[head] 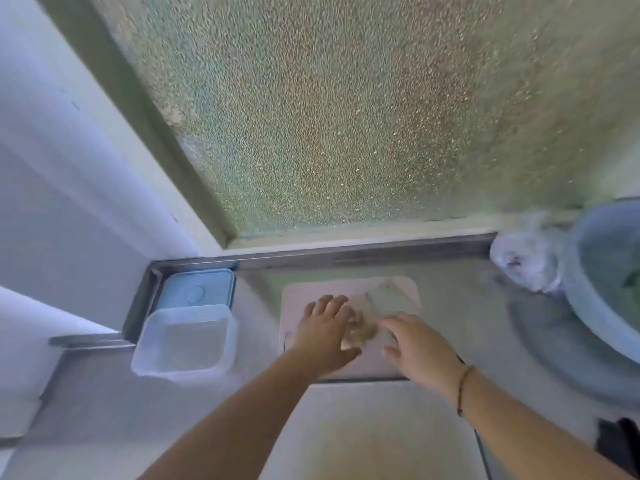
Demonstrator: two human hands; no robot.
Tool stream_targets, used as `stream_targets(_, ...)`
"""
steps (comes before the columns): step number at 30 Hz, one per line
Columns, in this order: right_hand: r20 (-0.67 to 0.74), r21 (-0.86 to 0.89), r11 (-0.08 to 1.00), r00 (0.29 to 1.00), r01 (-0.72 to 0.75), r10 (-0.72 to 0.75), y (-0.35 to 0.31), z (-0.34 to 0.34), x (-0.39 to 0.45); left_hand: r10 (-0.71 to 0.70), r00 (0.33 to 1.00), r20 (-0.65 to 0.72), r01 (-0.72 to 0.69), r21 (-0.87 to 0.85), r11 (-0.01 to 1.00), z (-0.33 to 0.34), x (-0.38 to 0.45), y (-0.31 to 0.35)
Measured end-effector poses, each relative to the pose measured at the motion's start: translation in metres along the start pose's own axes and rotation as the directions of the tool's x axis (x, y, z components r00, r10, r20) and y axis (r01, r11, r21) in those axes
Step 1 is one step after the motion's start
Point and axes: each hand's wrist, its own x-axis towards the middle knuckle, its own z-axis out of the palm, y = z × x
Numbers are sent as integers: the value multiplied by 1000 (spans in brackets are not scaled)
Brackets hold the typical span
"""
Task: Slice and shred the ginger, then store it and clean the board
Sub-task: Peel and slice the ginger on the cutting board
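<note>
Blurrily, both open hands, left hand (325,332) and right hand (417,344), flank the ginger (360,332) heap; axis unclear.

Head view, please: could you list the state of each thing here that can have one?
clear container: open, lid off, looks empty.
blue lid: off, lying flat behind the container.
cutting board: flat on the counter, with ginger on it.
ginger: shredded, in a pile between the hands.
left hand: open, beside the pile.
right hand: open, beside the pile.
</note>
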Motion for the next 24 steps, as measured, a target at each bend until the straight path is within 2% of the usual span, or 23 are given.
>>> stream_targets(5,-51,-199,972,989,126,-139,-6,19,20,60,998,5,-60,34,998,16,11,-5)
stream_targets(10,-117,-250,962,982,112,-145,-4,38,32,20,1000,18,-19,-68,998,23,14,-9)
stream_targets(14,-178,-320,936,961,147,-211,-2,43,33,74,997,-35,-77,-106,991,22,8,-11)
stream_targets(19,-287,-298,927,905,229,-316,-12,48,-20,179,949,-258,-222,-148,964,26,-45,0)
stream_targets(24,-245,-283,918,904,278,-349,-18,91,-98,250,935,-250,-297,-173,939,59,-123,19)
